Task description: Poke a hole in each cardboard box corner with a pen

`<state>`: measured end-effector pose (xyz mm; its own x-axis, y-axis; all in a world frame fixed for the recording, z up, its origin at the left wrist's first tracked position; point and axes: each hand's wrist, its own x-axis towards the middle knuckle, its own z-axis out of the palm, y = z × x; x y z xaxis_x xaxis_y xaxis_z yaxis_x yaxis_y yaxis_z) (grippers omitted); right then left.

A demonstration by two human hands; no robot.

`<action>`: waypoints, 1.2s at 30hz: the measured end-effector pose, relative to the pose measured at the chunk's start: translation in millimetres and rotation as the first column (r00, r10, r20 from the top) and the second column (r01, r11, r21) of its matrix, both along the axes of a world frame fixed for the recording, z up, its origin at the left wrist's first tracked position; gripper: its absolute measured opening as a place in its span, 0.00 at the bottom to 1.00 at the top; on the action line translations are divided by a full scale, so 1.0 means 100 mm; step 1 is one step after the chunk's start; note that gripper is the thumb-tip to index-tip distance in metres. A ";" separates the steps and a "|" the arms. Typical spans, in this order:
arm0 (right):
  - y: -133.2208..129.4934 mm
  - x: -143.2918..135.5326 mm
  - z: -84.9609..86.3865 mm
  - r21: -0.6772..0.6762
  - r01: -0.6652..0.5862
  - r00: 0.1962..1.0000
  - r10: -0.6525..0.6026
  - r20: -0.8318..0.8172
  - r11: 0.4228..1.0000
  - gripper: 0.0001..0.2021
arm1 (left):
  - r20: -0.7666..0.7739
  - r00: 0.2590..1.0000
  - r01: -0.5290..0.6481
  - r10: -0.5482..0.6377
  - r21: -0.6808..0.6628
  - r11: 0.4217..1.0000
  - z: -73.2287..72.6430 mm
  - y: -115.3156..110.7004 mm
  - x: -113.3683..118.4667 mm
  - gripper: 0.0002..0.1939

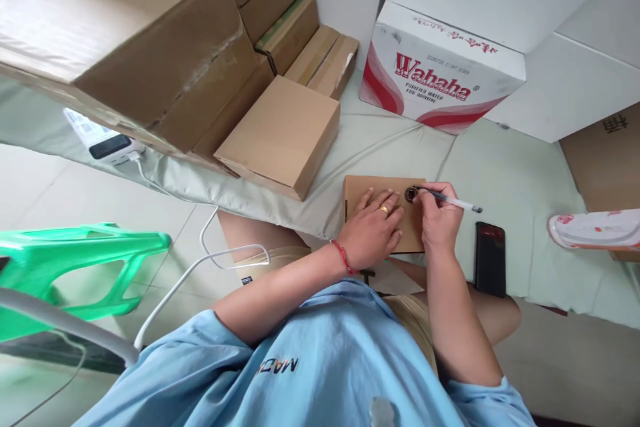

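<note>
A small flat cardboard box point(365, 185) lies in front of me at the edge of the cloth-covered surface. My left hand point(375, 227) rests flat on its top, fingers spread, a ring on one finger and a red cord at the wrist. In my right hand point(441, 217) is a pen point(457, 202), gripped between the fingers with its far end pointing right. Beside those fingertips, on the box top, is a small dark round mark or object point(411, 194); I cannot tell which. Right of my forearm a black phone point(490, 259) lies on the cloth.
Cardboard boxes point(280, 133) are stacked at the back left. A white and red water carton point(440, 80) stands behind. At right lies a white patterned packet point(595, 228). A white cable point(210, 255) hangs on my left, near a green plastic stool point(85, 273).
</note>
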<state>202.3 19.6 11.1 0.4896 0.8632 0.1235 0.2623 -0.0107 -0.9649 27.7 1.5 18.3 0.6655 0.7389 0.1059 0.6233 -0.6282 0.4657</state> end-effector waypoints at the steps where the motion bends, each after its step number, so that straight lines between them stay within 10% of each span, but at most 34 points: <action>1: -0.02 0.00 -0.01 0.013 0.030 1.000 -0.030 0.009 0.999 0.07 | 0.002 1.000 0.004 -0.004 -0.004 1.000 0.00 0.00 -0.01 0.25; 36: -0.01 -0.02 0.04 -0.100 0.072 0.960 -0.041 0.278 0.992 0.06 | 0.024 0.999 0.022 -0.022 0.010 1.000 0.06 -0.01 -0.06 0.24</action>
